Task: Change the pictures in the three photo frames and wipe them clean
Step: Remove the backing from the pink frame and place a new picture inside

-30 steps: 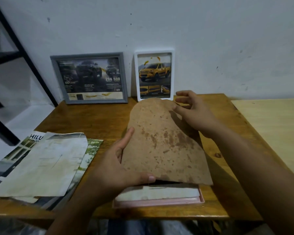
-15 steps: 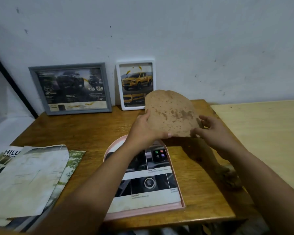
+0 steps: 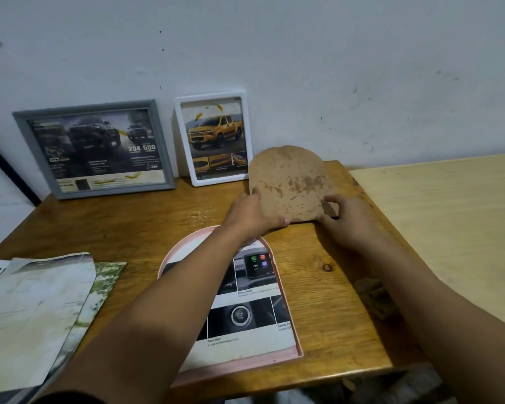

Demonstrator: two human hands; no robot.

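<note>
A pink arched photo frame (image 3: 286,358) lies face down near the table's front edge, with a car-interior picture (image 3: 245,313) lying in it. My left hand (image 3: 251,212) and my right hand (image 3: 347,220) both grip the stained brown arched backing board (image 3: 289,182), held low over the table's far right part. A grey frame (image 3: 92,148) with a dark truck picture and a white frame (image 3: 215,138) with a yellow truck picture lean upright against the wall.
Loose printed sheets (image 3: 38,310) are stacked at the table's left front. A brown cloth (image 3: 375,298) lies by my right forearm. A lighter wooden table (image 3: 449,228) adjoins on the right. A dark ladder rail (image 3: 9,170) stands far left.
Both hands lifted the backing board off the pink frame and carried it away to the far right, lowering it toward the table. The picture inside the frame is now uncovered.
</note>
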